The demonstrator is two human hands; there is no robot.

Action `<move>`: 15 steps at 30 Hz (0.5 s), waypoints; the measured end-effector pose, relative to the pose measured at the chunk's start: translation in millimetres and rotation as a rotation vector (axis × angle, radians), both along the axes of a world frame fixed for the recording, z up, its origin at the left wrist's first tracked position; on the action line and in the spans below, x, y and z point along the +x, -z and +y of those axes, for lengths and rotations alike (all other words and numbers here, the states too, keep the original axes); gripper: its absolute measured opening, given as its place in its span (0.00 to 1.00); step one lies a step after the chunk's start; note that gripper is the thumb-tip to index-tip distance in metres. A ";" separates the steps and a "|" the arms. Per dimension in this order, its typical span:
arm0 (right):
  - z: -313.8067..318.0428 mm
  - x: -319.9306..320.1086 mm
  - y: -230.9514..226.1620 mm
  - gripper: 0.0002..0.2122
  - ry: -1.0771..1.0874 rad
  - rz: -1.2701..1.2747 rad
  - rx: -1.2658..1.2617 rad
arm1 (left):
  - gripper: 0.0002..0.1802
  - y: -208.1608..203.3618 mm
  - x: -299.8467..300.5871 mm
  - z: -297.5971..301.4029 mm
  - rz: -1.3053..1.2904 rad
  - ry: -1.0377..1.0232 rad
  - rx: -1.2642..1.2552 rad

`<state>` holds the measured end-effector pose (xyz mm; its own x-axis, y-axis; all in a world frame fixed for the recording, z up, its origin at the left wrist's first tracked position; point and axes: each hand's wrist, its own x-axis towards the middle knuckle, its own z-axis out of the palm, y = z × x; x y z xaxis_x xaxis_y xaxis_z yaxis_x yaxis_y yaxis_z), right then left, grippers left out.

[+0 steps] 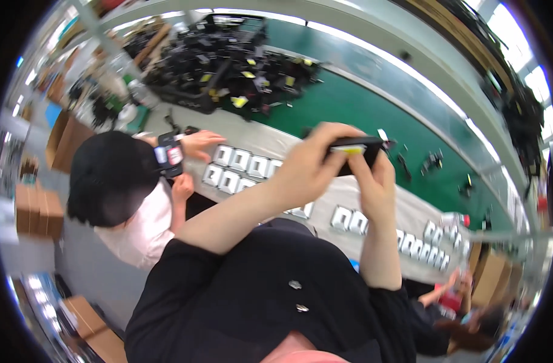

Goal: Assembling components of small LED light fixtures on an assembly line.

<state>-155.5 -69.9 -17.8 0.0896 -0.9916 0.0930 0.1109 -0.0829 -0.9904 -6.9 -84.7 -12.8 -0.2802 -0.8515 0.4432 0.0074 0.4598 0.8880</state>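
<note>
Both my hands are raised over the worktable, holding one flat black rectangular device [348, 149] with a yellow-and-white label; blur hides its exact kind. My left hand [312, 162] wraps its left end, fingers across the top edge. On the other end, my right hand [374, 181] grips with thumb and fingers closed. Below them on the table, rows of small white-and-dark rectangular items [349, 220] lie, partly covered by my forearms.
At my left, a person in a black cap [110, 178] handles a black device [170, 153]. A heap of black parts [228, 66] with yellow labels fills the far left. Loose parts [432, 162] lie on the green surface [349, 97]. Another person [452, 308] is at right.
</note>
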 end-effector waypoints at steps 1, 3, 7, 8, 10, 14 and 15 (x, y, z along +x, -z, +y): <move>0.6 -3.4 9.8 0.20 0.003 0.032 -0.073 | 0.17 7.8 1.5 -9.0 -0.021 0.028 0.022; 10.6 -19.3 25.7 0.23 0.076 0.268 -0.033 | 0.17 17.2 11.3 -26.8 -0.266 -0.138 0.011; 37.1 -50.9 64.9 0.23 0.072 0.416 0.142 | 0.16 48.5 58.8 -116.2 -0.306 -0.718 -0.318; 46.2 -56.4 74.5 0.22 0.068 0.414 0.190 | 0.19 43.1 80.3 -143.5 -0.336 -0.855 -0.348; 60.2 -61.5 86.9 0.22 0.079 0.411 0.282 | 0.36 54.6 132.5 -196.7 -0.446 -1.161 -0.471; 50.2 -67.9 115.3 0.23 0.010 0.628 0.234 | 0.55 58.6 179.1 -214.3 -0.630 -1.460 -0.105; 41.4 -76.7 137.9 0.23 -0.034 0.657 0.169 | 0.49 58.6 177.9 -203.9 -0.575 -1.419 -0.219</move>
